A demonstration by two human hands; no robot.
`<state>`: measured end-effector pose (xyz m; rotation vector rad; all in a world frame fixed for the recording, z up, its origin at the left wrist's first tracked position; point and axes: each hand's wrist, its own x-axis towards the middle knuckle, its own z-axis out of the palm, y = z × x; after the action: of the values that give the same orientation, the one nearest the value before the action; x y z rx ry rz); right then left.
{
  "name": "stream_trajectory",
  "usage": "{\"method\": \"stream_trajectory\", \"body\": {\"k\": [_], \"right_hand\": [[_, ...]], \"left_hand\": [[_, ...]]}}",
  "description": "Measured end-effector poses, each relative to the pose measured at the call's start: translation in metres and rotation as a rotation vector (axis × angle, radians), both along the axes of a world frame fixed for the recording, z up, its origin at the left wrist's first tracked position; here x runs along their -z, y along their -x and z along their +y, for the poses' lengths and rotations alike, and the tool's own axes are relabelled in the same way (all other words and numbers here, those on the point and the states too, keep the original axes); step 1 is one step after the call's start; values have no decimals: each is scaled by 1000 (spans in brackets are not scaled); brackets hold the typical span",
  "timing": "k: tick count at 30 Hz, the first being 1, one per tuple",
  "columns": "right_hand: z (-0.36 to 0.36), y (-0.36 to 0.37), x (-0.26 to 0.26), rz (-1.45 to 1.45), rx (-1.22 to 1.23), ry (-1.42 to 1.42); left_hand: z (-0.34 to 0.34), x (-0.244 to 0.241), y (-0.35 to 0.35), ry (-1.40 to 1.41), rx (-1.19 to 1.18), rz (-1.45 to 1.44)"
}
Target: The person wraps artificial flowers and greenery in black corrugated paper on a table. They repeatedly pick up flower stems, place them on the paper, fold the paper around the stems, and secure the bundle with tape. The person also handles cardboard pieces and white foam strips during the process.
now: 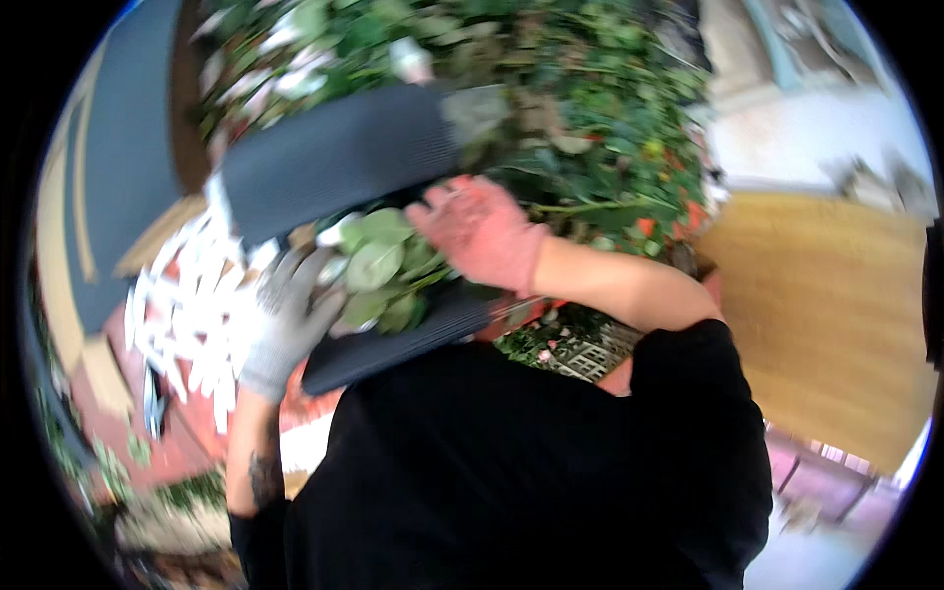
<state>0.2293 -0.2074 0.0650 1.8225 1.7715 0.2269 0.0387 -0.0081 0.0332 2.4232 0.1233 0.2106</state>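
Note:
A dark ribbed sheet (339, 162) is folded over a bunch of leafy stems (383, 273), with its lower part under them near my body. My left hand (284, 317), in a grey-white glove, lies at the left end of the bunch, by the pale flower heads. Its fingers are spread; whether they grip anything is unclear. My right hand (476, 228), in a red glove, rests on the stems at the right, beside the upper flap's edge. Its fingertips are blurred, so their hold cannot be told.
A large heap of leafy cut stems (590, 110) lies beyond the sheet. White strips (192, 310) are piled at the left. A wooden board (826, 310) stands at the right, and a plastic crate (601, 354) with greenery is low near my right arm.

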Motion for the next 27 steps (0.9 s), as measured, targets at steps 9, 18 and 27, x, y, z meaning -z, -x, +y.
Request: {"method": "stream_trajectory", "body": {"k": [9,18,27], "right_hand": [[-54,-50,-172,247,31,-656],[-7,-114,-177,33,414,-867],[18,31,-4,659,14,25]], "left_hand": [[0,-4,-20,-39,38,202],[5,5,-12,-219,-37,14],[14,-1,29,-62,-196,15]]}}
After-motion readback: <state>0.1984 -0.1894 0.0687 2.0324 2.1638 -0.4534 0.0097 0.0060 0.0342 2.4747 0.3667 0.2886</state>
